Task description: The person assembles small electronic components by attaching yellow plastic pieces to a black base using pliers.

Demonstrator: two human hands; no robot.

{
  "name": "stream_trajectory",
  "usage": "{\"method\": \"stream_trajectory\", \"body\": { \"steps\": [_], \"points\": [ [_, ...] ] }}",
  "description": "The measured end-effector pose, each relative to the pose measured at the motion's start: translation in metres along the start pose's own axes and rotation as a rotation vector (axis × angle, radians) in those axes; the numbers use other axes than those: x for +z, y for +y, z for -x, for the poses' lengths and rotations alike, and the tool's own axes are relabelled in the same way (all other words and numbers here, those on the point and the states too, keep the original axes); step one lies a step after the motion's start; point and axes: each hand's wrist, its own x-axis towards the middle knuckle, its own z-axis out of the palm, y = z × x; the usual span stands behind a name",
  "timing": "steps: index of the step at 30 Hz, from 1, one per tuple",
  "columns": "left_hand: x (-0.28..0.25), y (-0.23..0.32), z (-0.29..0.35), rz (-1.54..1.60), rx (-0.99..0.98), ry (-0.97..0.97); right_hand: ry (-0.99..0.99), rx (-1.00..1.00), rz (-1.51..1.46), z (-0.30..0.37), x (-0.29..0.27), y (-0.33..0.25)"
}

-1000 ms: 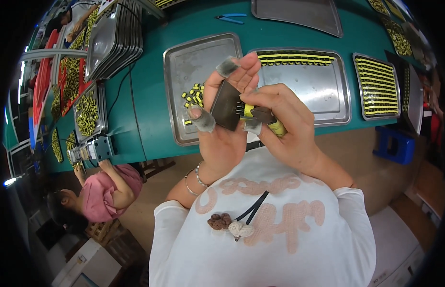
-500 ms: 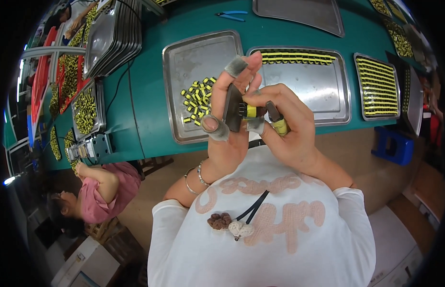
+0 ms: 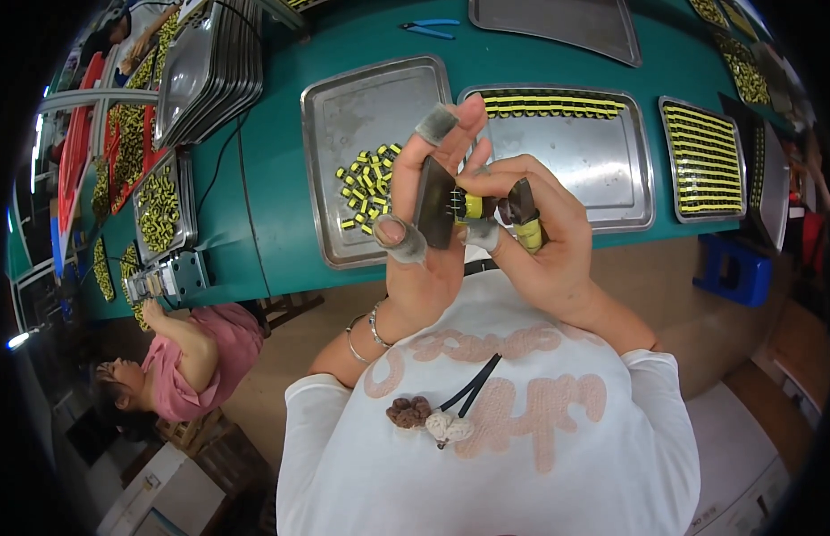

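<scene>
Above the table's front edge, my left hand [image 3: 428,281] grips a dark flat block [image 3: 435,204] upright between thumb and fingers. Grey tape wraps its thumb and a fingertip. My right hand [image 3: 558,246] pinches a small yellow-taped transformer [image 3: 471,207] whose thin metal pins face the block. Whether the pins touch the block is hard to tell. A second dark and yellow transformer [image 3: 527,234] sits in the curl of my right fingers. Behind my left hand, a metal tray [image 3: 343,107] holds a loose heap of similar parts.
A second metal tray [image 3: 602,170] has rows of parts along its far edge. Further right lies a tray of yellow rows [image 3: 702,161]. Blue-handled cutters [image 3: 430,29] lie at the back. Stacked trays [image 3: 209,71] stand left, beyond a cable. A person in pink [image 3: 200,357] works at lower left.
My right hand has turned slightly and shifted a little to the right, tilting the transformers with it. My left hand has barely moved. The person in pink has shifted slightly.
</scene>
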Motion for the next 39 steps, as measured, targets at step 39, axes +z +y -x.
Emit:
{"method": "stream_trajectory", "body": {
  "steps": [39],
  "points": [
    [0.000, -0.002, 0.006, -0.140, -0.070, -0.033, -0.119, 0.031, 0.109, 0.001, -0.012, -0.010]
  ]
}}
